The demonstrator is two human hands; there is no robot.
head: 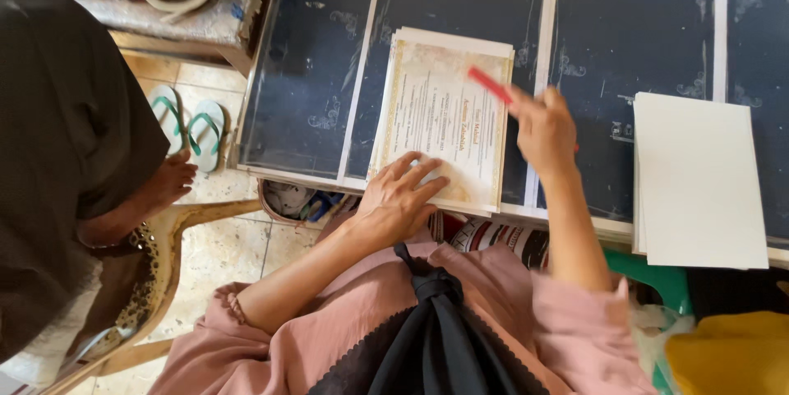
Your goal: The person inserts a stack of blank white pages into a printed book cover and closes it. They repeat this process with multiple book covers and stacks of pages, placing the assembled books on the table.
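The left hand lies flat, fingers spread, on the cream bordered certificate stack; the right hand pinches a red pen above it, nothing visibly marked yet.

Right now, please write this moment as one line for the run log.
left hand: flat on certificate stack | right hand: holds red pen above stack | blank white sheets: at right, untouched

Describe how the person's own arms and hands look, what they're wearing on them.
Both arms are bare from above the elbow down, with loose dusty-pink sleeves pushed up and gathered at scalloped cuffs. The left hand and the right hand are bare: no gloves, and no watch or bracelet shows at either wrist. A black scarf end hangs between the arms.
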